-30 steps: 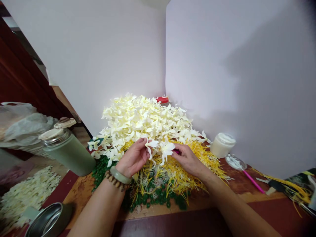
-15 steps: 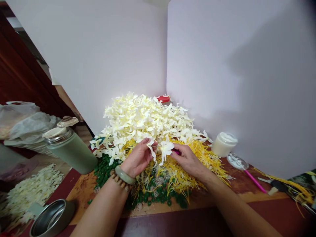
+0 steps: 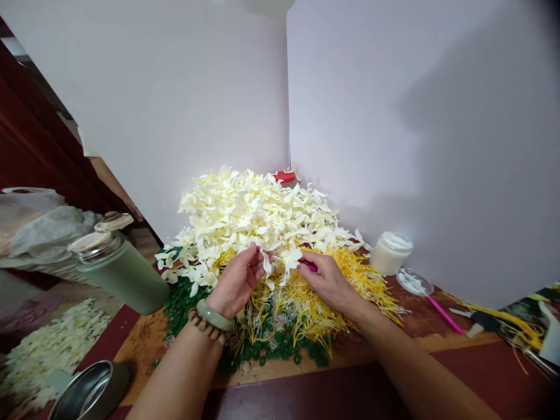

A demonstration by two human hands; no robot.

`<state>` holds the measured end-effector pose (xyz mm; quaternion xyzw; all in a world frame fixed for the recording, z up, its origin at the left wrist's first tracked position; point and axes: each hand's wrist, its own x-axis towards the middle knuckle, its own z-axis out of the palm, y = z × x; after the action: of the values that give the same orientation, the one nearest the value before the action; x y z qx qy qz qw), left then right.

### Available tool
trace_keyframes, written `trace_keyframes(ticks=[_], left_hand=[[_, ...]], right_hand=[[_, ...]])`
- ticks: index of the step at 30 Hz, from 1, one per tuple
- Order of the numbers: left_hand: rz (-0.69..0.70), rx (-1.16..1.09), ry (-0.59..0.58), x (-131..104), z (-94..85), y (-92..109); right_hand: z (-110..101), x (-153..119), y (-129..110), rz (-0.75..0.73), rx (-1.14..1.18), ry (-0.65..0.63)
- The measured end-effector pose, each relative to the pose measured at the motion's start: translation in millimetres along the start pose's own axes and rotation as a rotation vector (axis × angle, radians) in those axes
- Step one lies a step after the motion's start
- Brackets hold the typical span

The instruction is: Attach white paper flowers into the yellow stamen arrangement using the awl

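Note:
Between thumb and fingers, my left hand (image 3: 241, 279) pinches a white artificial flower (image 3: 266, 263); a jade bangle and a wooden bead bracelet circle that wrist. My right hand (image 3: 327, 281) is closed around a magenta-handled tool (image 3: 311, 266), most of which is hidden in the fingers. A second white flower (image 3: 290, 258) sits at the right fingertips, close to the left hand's flower. Whether the tool passes through it cannot be made out. Under both hands lie yellow and white stamen strands (image 3: 315, 309). Behind them rises a heap of white flowers (image 3: 254, 204).
Green beads (image 3: 184, 309) spread along the front. To the left stand a green thermos (image 3: 126, 280) and a metal-lined cup (image 3: 90, 391). On the right are a white jar (image 3: 391, 254), a dish of white paste (image 3: 415, 282) and a pink stick (image 3: 444, 315). White panels (image 3: 371, 105) stand behind.
The camera view has shifted slightly, so the scene sits a little further left. Both hands keep nearly the same pose, with the two flowers still close together.

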<state>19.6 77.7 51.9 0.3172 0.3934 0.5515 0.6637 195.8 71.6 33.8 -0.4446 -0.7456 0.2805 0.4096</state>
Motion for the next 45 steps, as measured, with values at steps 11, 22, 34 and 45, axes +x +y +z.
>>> trace_keyframes(ticks=[11,22,34,45], left_hand=[[0.011,0.021,-0.052,2.2,-2.4,-2.5],[-0.034,0.074,-0.186,-9.2,7.4,-4.9],[-0.025,0.069,-0.140,-15.9,15.3,-8.2],[0.103,0.199,-0.095,-20.1,21.4,-13.4]], right_hand=[[-2.0,-3.2,-6.6,-0.035,-0.101,0.028],[2.2,-5.4,-13.1,0.011,0.028,0.021],[8.8,-7.6,-11.2,0.007,0.074,0.026],[10.6,-5.0,-7.7,0.016,0.197,0.019]])
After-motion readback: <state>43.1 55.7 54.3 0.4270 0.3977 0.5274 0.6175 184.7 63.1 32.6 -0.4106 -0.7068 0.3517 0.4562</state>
